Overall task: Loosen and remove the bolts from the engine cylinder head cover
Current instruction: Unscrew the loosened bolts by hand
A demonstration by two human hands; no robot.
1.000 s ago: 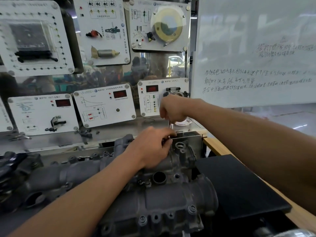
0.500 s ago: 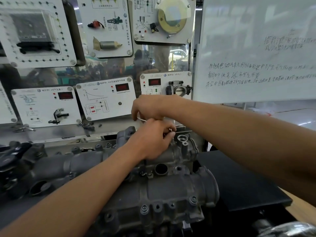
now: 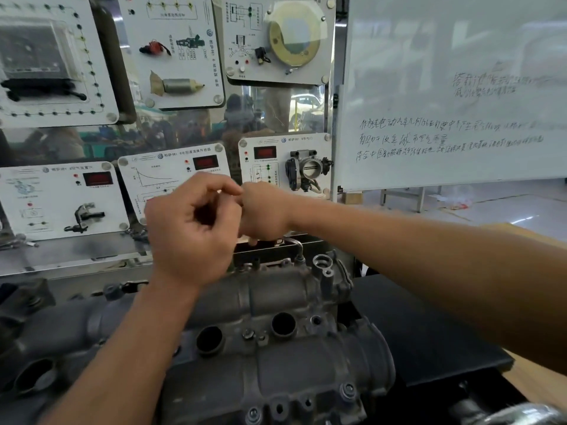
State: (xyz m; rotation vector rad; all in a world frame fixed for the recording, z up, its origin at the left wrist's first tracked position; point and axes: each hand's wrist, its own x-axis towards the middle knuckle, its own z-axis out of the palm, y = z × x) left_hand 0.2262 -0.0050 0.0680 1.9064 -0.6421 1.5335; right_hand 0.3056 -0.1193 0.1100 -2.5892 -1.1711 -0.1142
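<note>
Left hand point(image 3: 193, 231) curled, contents unclear; right hand point(image 3: 265, 214) grips bent key point(image 3: 296, 245) above grey cover point(image 3: 276, 289).

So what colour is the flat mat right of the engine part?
Plain black, no pattern: the mat shows clearly in the head view, the only one.

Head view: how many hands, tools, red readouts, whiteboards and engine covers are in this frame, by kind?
Hands: 2 (left hand, right hand)
L-shaped key: 1, in the right hand's grip
Red readouts: 3
Whiteboard: 1
Cylinder head cover: 1
Total: 8
</note>
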